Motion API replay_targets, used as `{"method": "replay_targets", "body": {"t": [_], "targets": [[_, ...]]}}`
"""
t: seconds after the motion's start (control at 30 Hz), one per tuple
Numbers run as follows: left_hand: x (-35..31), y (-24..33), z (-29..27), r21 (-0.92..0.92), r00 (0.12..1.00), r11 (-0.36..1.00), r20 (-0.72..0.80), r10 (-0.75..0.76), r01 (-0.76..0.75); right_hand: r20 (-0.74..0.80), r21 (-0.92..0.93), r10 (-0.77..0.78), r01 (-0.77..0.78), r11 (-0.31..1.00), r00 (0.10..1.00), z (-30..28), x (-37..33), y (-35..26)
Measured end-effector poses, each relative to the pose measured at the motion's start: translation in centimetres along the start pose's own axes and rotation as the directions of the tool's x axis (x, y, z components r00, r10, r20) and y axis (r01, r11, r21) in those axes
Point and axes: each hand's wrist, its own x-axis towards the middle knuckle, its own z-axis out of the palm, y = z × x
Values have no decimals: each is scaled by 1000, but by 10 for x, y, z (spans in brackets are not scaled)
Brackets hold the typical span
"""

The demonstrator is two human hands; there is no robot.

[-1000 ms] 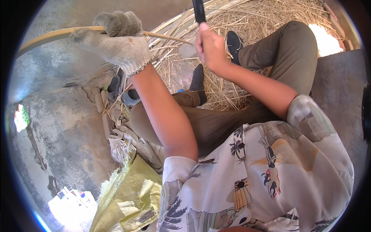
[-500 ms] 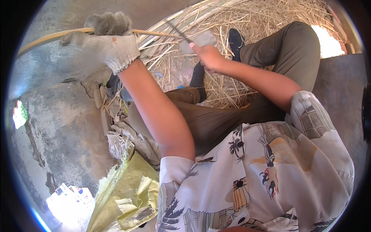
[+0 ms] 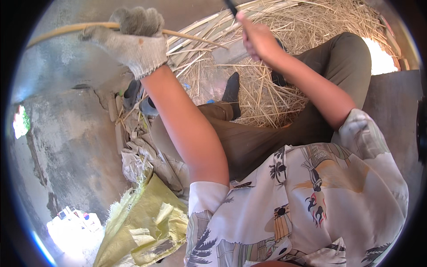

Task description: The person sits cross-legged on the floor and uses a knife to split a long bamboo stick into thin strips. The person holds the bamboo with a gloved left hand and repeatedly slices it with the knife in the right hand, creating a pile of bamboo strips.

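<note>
Your split-bamboo strip (image 3: 66, 29) sits up top left: tan, smooth, slim, bowed along its length, tapering to a thin tip at the right. It's in your left hand (image 3: 133, 42), which wears a cream knit glove, rough and dirt-stained, with fuzzy grey fingers; you've got those curled tight over the strip, thumb side pointing left. Your left forearm runs up from the sleeve, leaning left.

Your bare right hand (image 3: 259, 41) is raised just beyond the strip's tip, not touching it, fingers closed around a narrow black tool (image 3: 230, 6). Top edge cuts the tool off, so it may be a knife, but you can't confirm that here. Forearm slants up-left from your bent elbow.

Past the hands: long pale slats (image 3: 213, 26) in a curved bundle, then a springy heap of dry straw-like shavings (image 3: 307, 22). A flat grey block (image 3: 231, 52) sits below the strip's tip. Your dark-socked left foot (image 3: 231, 91) shows near it; your right foot is mostly hidden behind your right forearm. Crinkled yellow-green woven sack (image 3: 133, 231), frayed edge, lower left. The strip's left end fades into the dark lens rim.
</note>
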Motion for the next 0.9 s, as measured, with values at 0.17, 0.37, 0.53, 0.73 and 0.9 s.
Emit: {"method": "replay_targets", "body": {"t": [0.17, 0.37, 0.53, 0.73, 0.9], "targets": [[8, -4, 9, 24, 989, 999, 145, -37, 34, 19, -99, 43, -41, 994, 999, 26, -22, 43], [7, -5, 1, 31, 998, 999, 60, 23, -25, 45, -134, 3, 3, 991, 999, 8, 0, 24], [5, -9, 11, 55, 1000, 998, 23, 8, -9, 150, -2, 115, -116, 993, 982, 18, -18, 55], [1, -11, 0, -3, 998, 999, -54, 41, -41, 29, 29, -35, 34, 999, 999, 12, -6, 6], [3, -20, 18, 13, 1000, 1000, -18, -10, 10, 67, -272, 37, -18, 962, 997, 3, -6, 38]]}}
